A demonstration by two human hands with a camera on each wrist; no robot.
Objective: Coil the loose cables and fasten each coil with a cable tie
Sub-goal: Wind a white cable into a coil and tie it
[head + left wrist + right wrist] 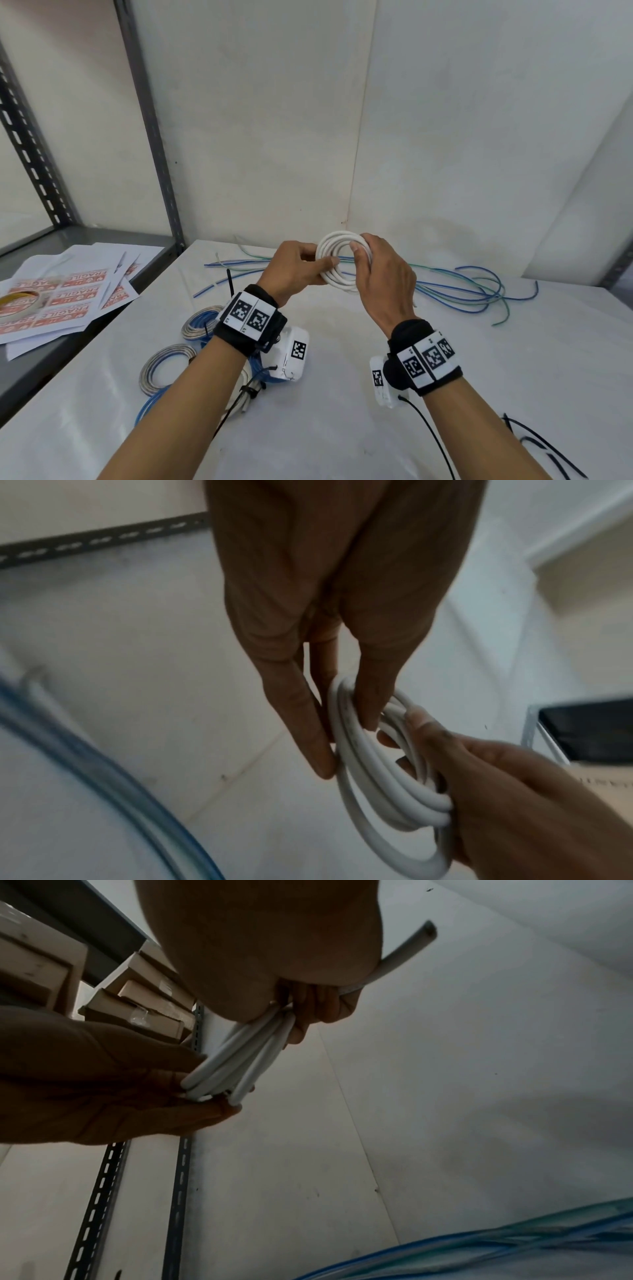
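A white-covered table (342,394) stands against pale wall panels, with a grey metal shelf (85,236) of printed sheets to its left. One white cable coil (337,251) is held above the table's far middle: the left hand (294,270) pinches its left side, and the right hand (383,274) curls around its right side. Loose blue and green cables (462,287) sprawl far right, three tied coils (164,370) lie near left, black cable ties (548,452) lie at the near right edge, and bare cloth lies between.
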